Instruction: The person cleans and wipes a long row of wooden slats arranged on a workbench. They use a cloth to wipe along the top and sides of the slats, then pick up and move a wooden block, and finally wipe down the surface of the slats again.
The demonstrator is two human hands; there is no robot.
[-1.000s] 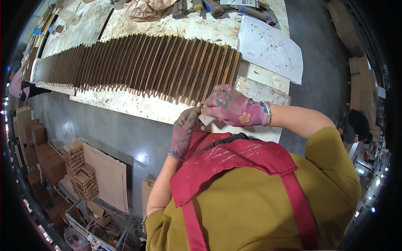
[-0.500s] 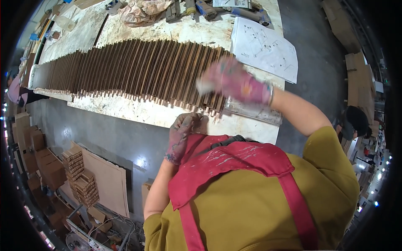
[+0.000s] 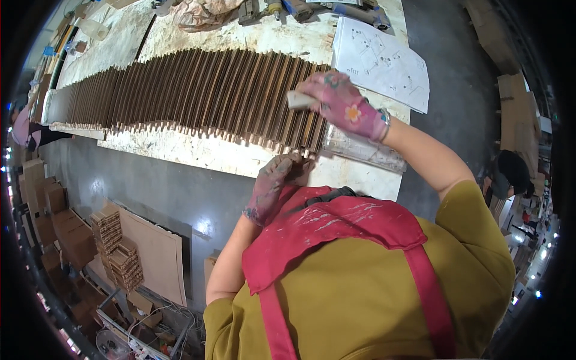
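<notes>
A long row of dark brown wooden slats (image 3: 180, 90) stands packed side by side, with pale peg-like ends showing along the near edge. My right hand (image 3: 345, 105), in a pink flowered glove, is closed on a pale block (image 3: 301, 101) over the right end of the row. At the near ends of those slats is my left hand (image 3: 273, 183), gloved and dirty, its fingers curled together close to the pegs. Whatever lies between the left fingers is hidden.
The slats rest on a stained white worktable (image 3: 162, 150). A printed drawing sheet (image 3: 384, 63) lies at the right, beyond a clear plastic-looking strip (image 3: 366, 150). Power tools (image 3: 360, 15) and a crumpled cloth (image 3: 204, 15) sit at the back. Cardboard (image 3: 153, 252) stands at the lower left.
My right hand has shifted slightly right and slowed, so the pale block shows more sharply. My left hand has moved right and a little farther in along the slat ends.
</notes>
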